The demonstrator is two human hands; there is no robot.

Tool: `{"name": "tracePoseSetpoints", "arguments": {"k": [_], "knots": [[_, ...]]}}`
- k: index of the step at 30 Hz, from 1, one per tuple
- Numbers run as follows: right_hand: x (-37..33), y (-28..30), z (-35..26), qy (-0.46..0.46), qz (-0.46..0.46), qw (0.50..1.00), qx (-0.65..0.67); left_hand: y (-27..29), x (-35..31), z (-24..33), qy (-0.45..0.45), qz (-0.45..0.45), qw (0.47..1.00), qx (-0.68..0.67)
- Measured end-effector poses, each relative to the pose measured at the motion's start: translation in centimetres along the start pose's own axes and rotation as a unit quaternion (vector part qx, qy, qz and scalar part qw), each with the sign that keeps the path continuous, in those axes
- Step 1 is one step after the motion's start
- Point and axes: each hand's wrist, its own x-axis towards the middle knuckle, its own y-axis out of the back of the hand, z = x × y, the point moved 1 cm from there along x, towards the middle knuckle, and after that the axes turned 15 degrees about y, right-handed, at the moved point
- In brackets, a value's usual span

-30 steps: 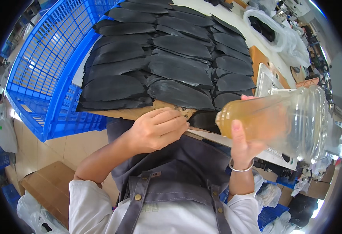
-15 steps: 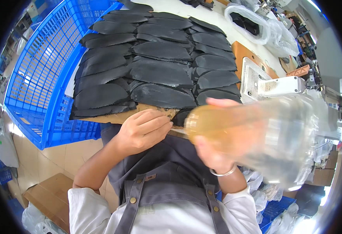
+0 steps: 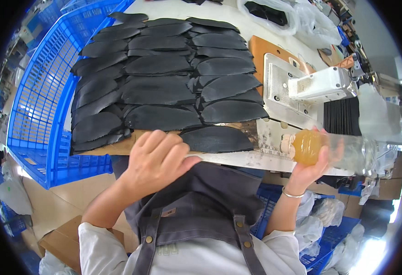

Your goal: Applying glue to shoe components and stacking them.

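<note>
Amber liquid fills the capped end of a clear plastic bottle [image 3: 334,149], held on its side in the right hand [image 3: 308,167]. Fingers wrapped around the amber end, thumb over the top; a thin bangle sits on that wrist.

Head view, single frame:

- Left hand [image 3: 157,158] is curled into a loose fist, knuckles up, resting at the near edge of the worktop [image 3: 219,13]. Whether it grips anything I cannot tell; the palm side is hidden.
- A metal ruler [image 3: 251,158] runs along the worktop edge between the two hands, its left end disappearing under the left hand, its right end passing behind the bottle.
- Black curved leather-like pieces [image 3: 164,87] lie in overlapping rows on a board just beyond the left hand; the nearest single piece [image 3: 217,140] lies just right of that hand, touching the ruler's far side.
- Sewing machine [image 3: 311,87], off-white, stands beyond the right hand; the bottle's clear end points past its base.
- Blue plastic crate [image 3: 40,105] stands to the left of the left hand, beside the board.
- Grey apron [image 3: 196,206] over a white top lies below both hands.
</note>
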Motion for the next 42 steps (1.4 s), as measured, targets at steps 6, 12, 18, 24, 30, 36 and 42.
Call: {"name": "tracePoseSetpoints", "arguments": {"k": [6,12,18,24,30,36,42], "knots": [[-0.6,1.8,3.8,-0.259,0.108,0.925,0.257,-2.8,4.3,3.5,0.012,-0.152,0.983,-0.099],[-0.8,1.7,3.5,-0.24,0.063,0.931,0.267,-5.2,6.4,4.8,0.026,-0.213,0.971,-0.101],[-0.8,2.3,3.6,-0.241,0.059,0.924,0.291,-5.2,7.1,4.4,0.089,-0.252,0.952,-0.149],[-0.9,1.9,3.5,-0.235,0.048,0.927,0.287,-4.7,6.8,3.8,0.142,-0.256,0.939,-0.178],[-1.3,2.5,4.0,-0.238,0.029,0.924,0.299,-0.3,5.1,0.3,0.331,-0.175,0.879,-0.295],[-1.0,3.3,4.4,-0.249,0.041,0.917,0.31,8.2,1.7,-4.8,0.393,0.143,0.791,-0.447],[-0.8,3.3,4.8,-0.24,0.049,0.935,0.257,14.6,0.6,-7.5,0.388,0.269,0.84,-0.268]]}}
